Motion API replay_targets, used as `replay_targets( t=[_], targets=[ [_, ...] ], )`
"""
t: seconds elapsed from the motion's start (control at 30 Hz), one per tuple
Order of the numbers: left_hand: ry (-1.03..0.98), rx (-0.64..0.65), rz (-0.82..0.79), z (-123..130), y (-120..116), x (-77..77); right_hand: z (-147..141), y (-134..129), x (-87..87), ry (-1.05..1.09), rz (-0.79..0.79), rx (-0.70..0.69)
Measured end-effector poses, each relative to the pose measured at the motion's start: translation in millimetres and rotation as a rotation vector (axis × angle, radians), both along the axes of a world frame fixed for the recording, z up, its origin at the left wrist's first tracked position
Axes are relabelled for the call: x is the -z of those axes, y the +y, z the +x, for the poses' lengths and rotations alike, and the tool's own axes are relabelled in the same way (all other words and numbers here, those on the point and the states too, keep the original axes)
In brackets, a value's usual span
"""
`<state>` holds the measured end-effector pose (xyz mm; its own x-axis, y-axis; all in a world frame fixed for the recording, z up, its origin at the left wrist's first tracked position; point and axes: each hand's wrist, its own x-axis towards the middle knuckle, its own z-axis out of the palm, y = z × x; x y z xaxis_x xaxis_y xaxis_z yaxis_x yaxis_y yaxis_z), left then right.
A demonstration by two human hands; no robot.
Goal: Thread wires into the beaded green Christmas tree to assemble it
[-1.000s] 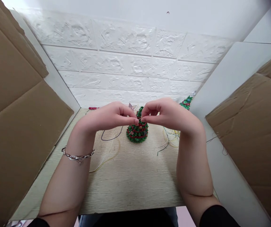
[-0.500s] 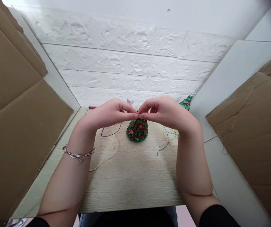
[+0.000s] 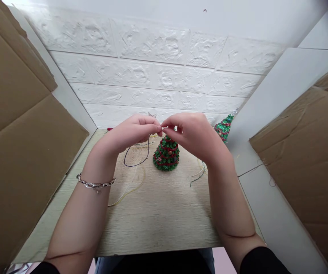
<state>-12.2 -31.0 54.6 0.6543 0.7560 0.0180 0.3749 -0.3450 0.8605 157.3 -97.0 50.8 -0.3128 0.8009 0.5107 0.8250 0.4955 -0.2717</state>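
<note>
A small green Christmas tree figurine (image 3: 166, 156) with red garlands stands upright on the table, its tip partly behind my fingers. Over and slightly left of that tip, my left hand (image 3: 136, 131) is closed in a pinch, with a dark blue cord (image 3: 136, 164) looping down from it towards the tabletop. My right hand (image 3: 191, 133) meets it fingertip to fingertip, thumb and index finger pinched together. Whatever lies between the right fingertips is too small to make out. Behind the left hand a silvery star (image 3: 152, 115) shows in part.
Another decorated tree (image 3: 224, 127) stands at the back right. White and yellow cords (image 3: 126, 194) lie left of the figurine, more cords (image 3: 199, 175) to its right. Cardboard sheets (image 3: 29, 152) flank the wooden table (image 3: 164, 217); a white brick-patterned wall closes the back.
Both hands have shifted left and slightly up from the tree's tip, showing more of it. The dark blue loop has moved a little with my left hand. More of the back tree shows.
</note>
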Motion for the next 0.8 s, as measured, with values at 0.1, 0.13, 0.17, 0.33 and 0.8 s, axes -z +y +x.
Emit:
replay_targets(
  t=[0.1, 0.13, 0.17, 0.33, 0.8],
  targets=[
    [-0.078, 0.031, -0.068, -0.4, 4.3, 3.1, -1.2, 2.2, 1.7, -0.013, 0.025, 0.01],
    [-0.097, 0.033, -0.097, -0.3, 5.2, 3.8, -1.5, 2.7, 2.2, -0.012, 0.036, 0.011],
    [-0.109, 0.03, -0.128, 0.0, 5.8, 4.3, -1.8, 3.1, 2.7, -0.01, 0.048, 0.01],
    [-0.121, 0.015, -0.229, 1.9, 5.8, 4.5, -2.8, 4.0, 3.2, 0.0, 0.078, 0.024],
    [-0.104, -0.015, -0.116, 1.7, 1.8, 1.2, -1.0, 2.6, 0.6, 0.032, 0.039, 0.025]
  ],
)
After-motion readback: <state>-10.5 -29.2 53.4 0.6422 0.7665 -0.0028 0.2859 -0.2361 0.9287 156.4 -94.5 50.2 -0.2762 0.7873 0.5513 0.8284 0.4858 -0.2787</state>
